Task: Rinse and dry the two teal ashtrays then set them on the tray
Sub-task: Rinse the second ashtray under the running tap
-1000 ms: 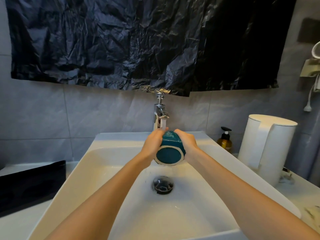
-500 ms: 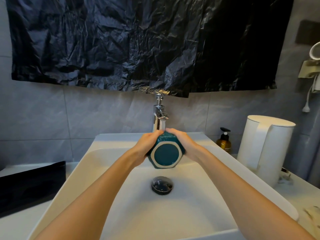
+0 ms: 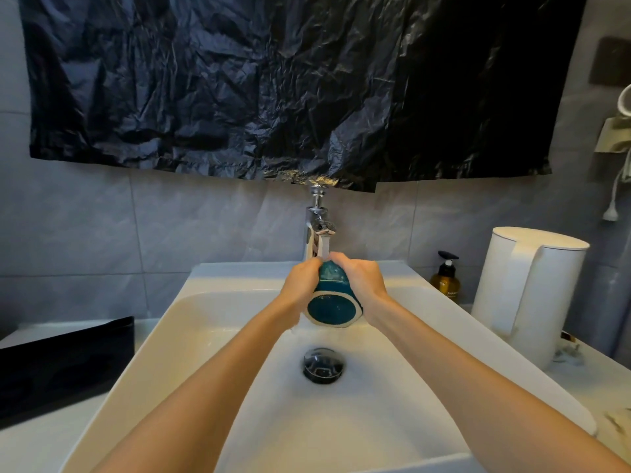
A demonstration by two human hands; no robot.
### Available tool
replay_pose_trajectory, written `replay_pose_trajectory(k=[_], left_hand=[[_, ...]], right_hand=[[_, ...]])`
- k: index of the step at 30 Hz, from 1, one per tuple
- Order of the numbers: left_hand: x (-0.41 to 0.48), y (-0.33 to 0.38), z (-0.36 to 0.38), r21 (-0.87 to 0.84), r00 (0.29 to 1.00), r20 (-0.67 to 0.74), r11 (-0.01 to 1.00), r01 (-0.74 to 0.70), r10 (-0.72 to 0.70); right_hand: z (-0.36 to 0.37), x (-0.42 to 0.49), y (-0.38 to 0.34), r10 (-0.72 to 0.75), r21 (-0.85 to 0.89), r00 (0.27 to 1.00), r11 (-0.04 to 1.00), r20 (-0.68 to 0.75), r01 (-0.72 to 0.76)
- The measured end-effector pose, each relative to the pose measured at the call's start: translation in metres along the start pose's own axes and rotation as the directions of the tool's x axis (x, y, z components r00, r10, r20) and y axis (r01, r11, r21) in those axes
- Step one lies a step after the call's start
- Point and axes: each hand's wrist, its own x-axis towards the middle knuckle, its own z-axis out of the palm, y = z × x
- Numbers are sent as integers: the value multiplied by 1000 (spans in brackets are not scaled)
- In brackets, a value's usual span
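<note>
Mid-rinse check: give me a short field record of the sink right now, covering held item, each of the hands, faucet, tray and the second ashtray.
held item: teal ashtray, tilted, base toward the camera, under the spout
left hand: grips the ashtray's left side
right hand: grips its right side
faucet: water stream visible at the spout
black tray: on the counter left of the sink
second ashtray: not in view
</note>
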Motion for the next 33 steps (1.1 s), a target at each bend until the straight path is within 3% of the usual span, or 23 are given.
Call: replay_pose_trajectory(k=[2,5,7,12,16,19,27,30,33], left_hand=[[-1,-3,3,52,1000,-10,998,-27,28],[-6,-7,13,177,960,-40,947,-267,278],[-8,-3,14,139,950,-13,941,-307,312],[-6,-1,-6,-168,993,121,986,14,6],[-1,-8,-10,-316,979,204,948,45,22],[-1,-2,-8,-363,977,212,930,48,32],[-4,12,-21,-120,994,85,991,-63,73],[-7,11,-19,107,981,119,981,-164,151],[-10,8,-4,213,971,144,953,-216,188]], right_hand=[[1,1,0,50,28,998,998,-28,-49],[-4,7,-3,98,87,992,992,-81,-91],[-10,6,-5,104,114,994,988,-28,-101],[-20,5,-8,165,218,959,952,230,-216],[-25,8,-4,252,371,910,852,330,-370],[-31,8,0,265,391,892,825,367,-407],[-20,6,-12,63,100,930,989,362,-105],[-17,6,-14,13,-39,950,999,313,-1],[-14,6,-8,103,-64,972,994,213,-91]])
